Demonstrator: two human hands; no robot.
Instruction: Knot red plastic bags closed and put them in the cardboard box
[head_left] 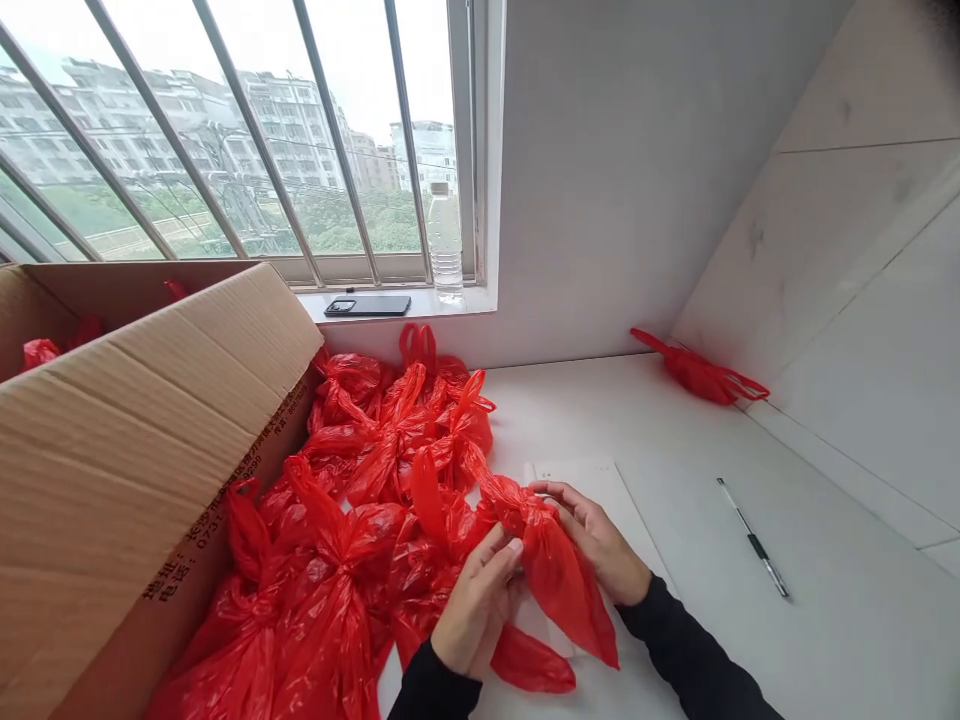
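A red plastic bag (562,575), gathered at a knot, is held between my two hands over the white table. My left hand (476,605) is closed on its near left side, thumb and fingers pinching just below the knot. On the far right side, my right hand (604,545) curls its fingers around the bag by the knot, some of them hidden behind it. One loose red end hangs down below my hands. Beneath the bag lies a white paper pad (626,500), partly covered. Tied red bags (337,570) are heaped against my left hand's side.
At the left stands an open cardboard box (150,430) with red bags inside. A black pen (754,540) lies on the table (840,620) at right. Another red bag (701,373) rests by the wall. The sill holds a phone (367,306) and a water bottle (446,245).
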